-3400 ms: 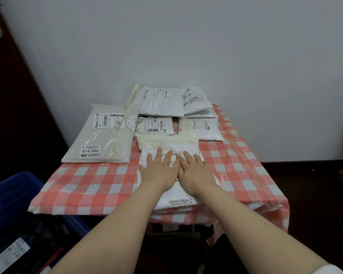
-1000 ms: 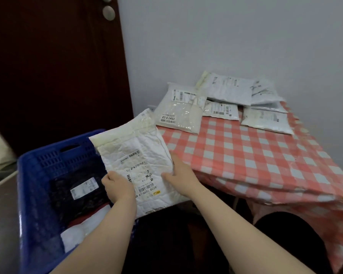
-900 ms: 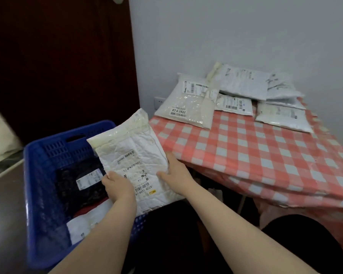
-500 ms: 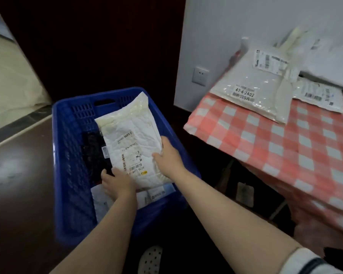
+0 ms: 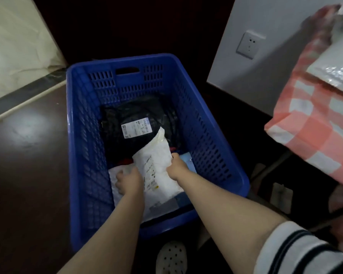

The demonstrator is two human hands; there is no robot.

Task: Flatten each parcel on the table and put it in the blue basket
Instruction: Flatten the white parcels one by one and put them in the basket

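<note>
Now that the white parcel has reached the blue basket, left grip and right grip still clutch it; release next.

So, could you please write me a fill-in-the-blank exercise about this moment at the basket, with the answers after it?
1. The left hand and the right hand hold the white parcel inside the ____ basket.
2. The black parcel that lies in the basket bears a ____ label.
3. The checked tablecloth shows at the ____ edge of the view.

Missing words: blue; white; right.
</note>
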